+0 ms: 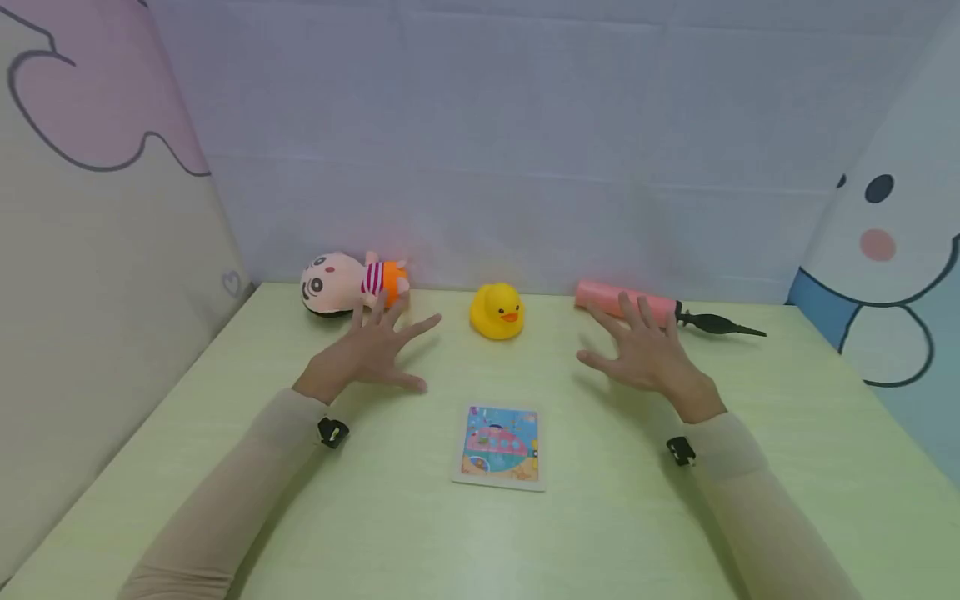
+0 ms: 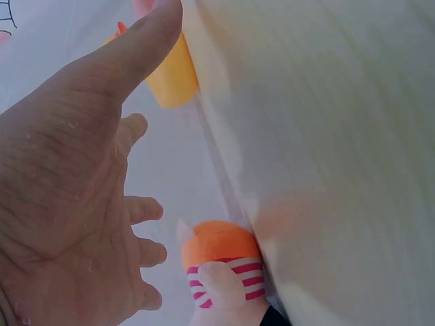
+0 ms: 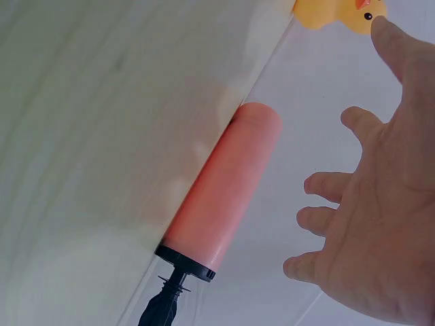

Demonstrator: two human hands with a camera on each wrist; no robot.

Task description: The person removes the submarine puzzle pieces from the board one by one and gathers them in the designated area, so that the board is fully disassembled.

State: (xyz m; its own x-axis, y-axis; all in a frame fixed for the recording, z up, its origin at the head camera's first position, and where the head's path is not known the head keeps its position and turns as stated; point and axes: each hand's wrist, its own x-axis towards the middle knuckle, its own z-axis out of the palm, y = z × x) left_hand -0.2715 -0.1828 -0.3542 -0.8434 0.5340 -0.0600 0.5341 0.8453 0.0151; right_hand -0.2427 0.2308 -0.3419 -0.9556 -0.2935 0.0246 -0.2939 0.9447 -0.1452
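Observation:
My left hand [image 1: 367,350] is held over the table with its fingers spread, holding nothing. Just beyond its fingertips a doll [image 1: 335,283] in a striped top and orange bottoms lies on its back; the left wrist view shows its orange bottoms [image 2: 221,244]. My right hand [image 1: 645,350], fingers also spread, holds nothing. It is nearest to a pink hand pump [image 1: 615,300] with a black end, seen lengthwise in the right wrist view [image 3: 224,190]. Between the hands, at the back, sits a yellow rubber duck [image 1: 497,312]. Closer to me lies a flat square picture puzzle [image 1: 500,447].
The pale table [image 1: 375,533] meets a whitish back wall [image 1: 480,150]. Side panels with cartoon drawings stand at left [image 1: 112,250] and right [image 1: 892,275]. Doll, duck and pump lie in a row along the table's back edge.

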